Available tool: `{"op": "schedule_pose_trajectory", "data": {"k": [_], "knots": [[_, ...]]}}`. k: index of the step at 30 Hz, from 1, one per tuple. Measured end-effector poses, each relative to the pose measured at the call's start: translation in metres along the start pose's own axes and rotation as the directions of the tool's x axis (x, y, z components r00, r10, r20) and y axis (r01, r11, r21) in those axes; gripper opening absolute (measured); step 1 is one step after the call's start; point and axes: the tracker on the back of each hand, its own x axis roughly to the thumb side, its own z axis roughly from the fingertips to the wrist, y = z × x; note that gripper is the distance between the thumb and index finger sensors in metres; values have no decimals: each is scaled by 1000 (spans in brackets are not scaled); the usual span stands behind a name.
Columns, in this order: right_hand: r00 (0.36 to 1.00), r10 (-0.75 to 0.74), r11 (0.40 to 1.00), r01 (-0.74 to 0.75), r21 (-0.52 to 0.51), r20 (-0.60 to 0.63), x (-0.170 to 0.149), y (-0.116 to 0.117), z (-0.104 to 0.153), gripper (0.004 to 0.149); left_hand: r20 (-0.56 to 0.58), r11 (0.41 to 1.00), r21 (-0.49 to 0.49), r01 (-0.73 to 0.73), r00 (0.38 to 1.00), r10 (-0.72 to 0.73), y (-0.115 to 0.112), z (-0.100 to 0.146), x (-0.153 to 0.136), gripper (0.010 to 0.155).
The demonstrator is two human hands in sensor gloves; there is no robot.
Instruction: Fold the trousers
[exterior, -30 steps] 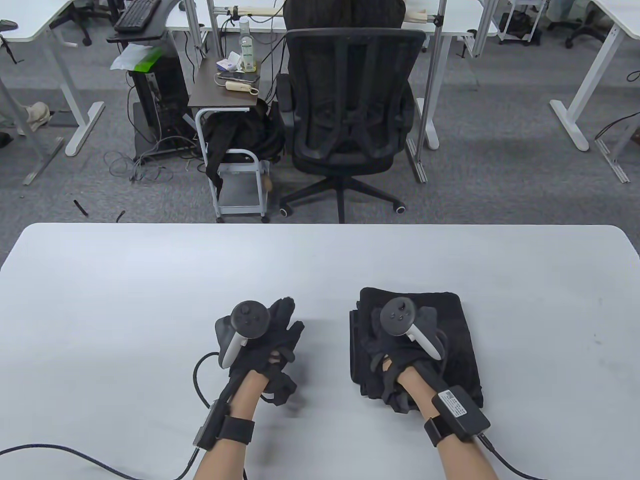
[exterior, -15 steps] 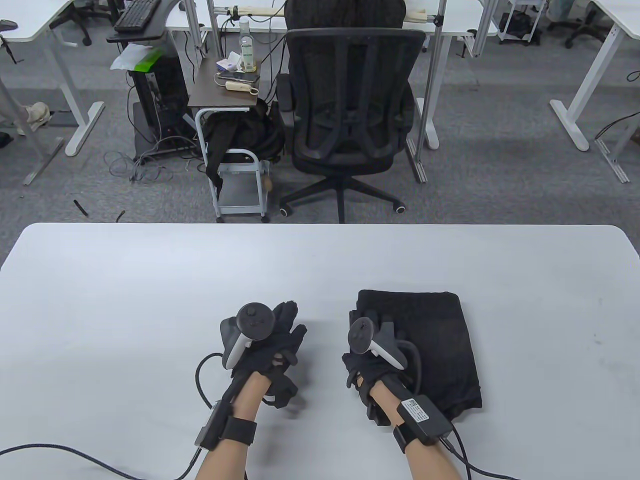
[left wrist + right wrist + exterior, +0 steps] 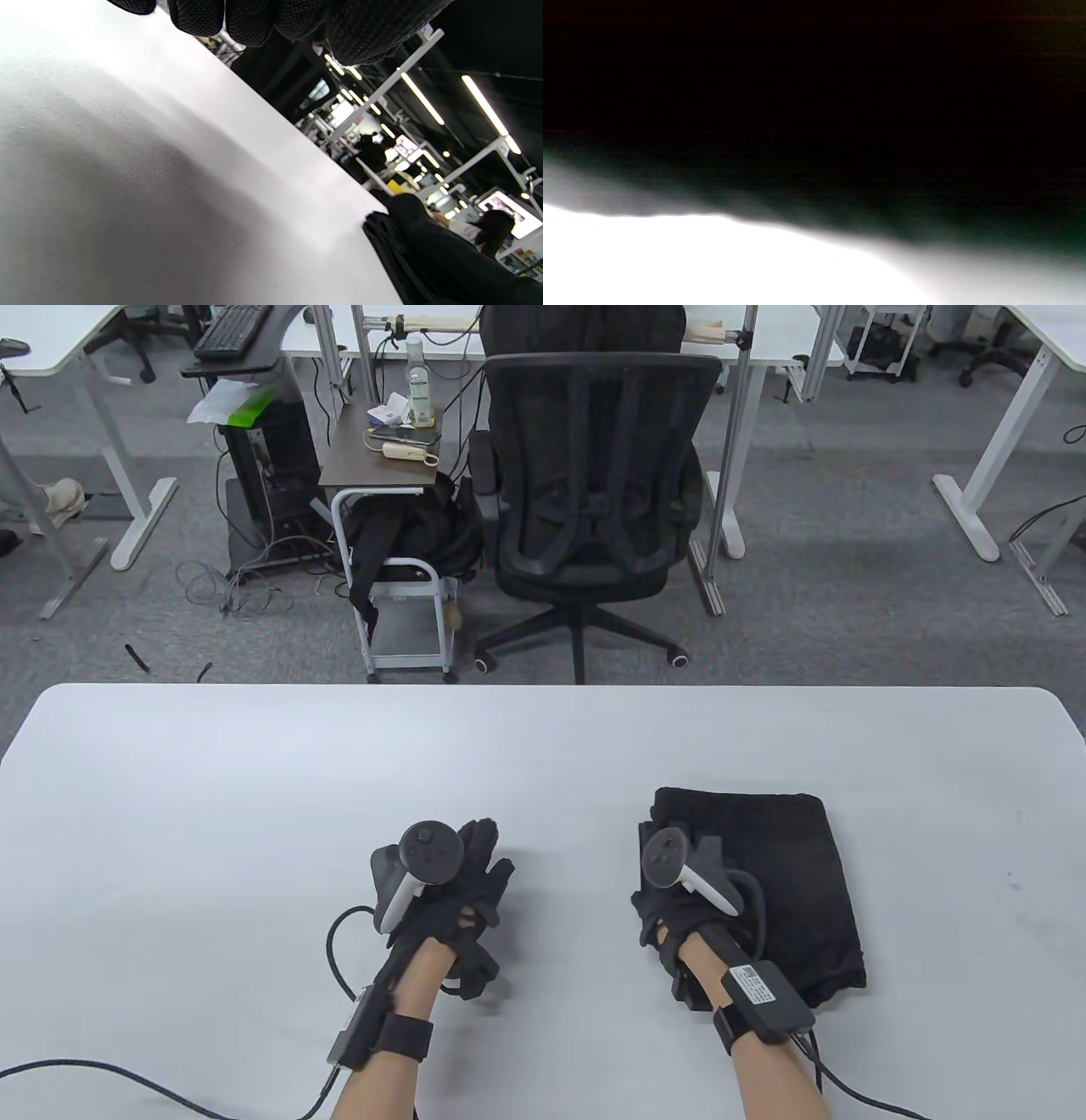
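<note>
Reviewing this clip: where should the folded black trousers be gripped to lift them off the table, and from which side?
Probably the stacked left edge of the folded trousers, from the left, where the right hand rests: there the layers line up, so one grip likely holds all.

The table (image 3: 254, 780) spans the near half of the table view. The folded trousers (image 3: 764, 882) are laid on it, right of centre and toward the near edge. The right hand (image 3: 679, 908) is placed at the left edge of the trousers, partly over them. The left hand (image 3: 450, 891) is set on the bare tabletop to the left, well apart from the trousers. In the left wrist view the trousers (image 3: 432, 262) are seen at lower right on the table (image 3: 127, 190). Beyond the far edge an office chair (image 3: 585, 509) is placed, with a small cart (image 3: 390, 517) to its left.
</note>
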Motion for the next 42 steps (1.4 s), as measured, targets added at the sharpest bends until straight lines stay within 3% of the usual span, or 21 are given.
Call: {"op": "schedule_pose_trajectory", "data": {"k": [8, 11, 14, 17, 23, 27, 30, 42], "knots": [[960, -11, 999, 0, -39, -280, -93, -27, -8, 77, -12, 1000, 10, -5, 1000, 6, 3, 0, -4, 67], [936, -3, 1000, -8, -30, -352, -114, -32, -8, 75, -14, 1000, 13, -5, 1000, 6, 4, 0, -4, 66], [928, -103, 993, 77, -85, -358, -117, -38, -2, 75, -15, 1000, 15, -2, 1000, 2, 4, -1, -5, 67], [938, -126, 989, 94, -111, -322, -102, -43, 0, 76, -16, 1000, 14, 5, 1000, -5, 3, -1, -5, 67], [981, -194, 959, 187, -215, -16, -25, -54, 13, 74, -17, 999, 8, 39, 999, -39, 1, -1, -5, 66], [963, -215, 928, 253, -275, 161, 23, -56, 24, 76, -12, 995, 23, 95, 995, -94, 4, -1, -5, 67], [934, -247, 912, 314, -263, 259, 49, -45, 26, 77, -11, 986, 46, 162, 987, -161, 7, 0, -5, 68], [935, -185, 961, 237, -144, 303, 61, -6, 13, 79, -18, 963, 47, 267, 964, -266, 4, 0, -7, 70]]}}
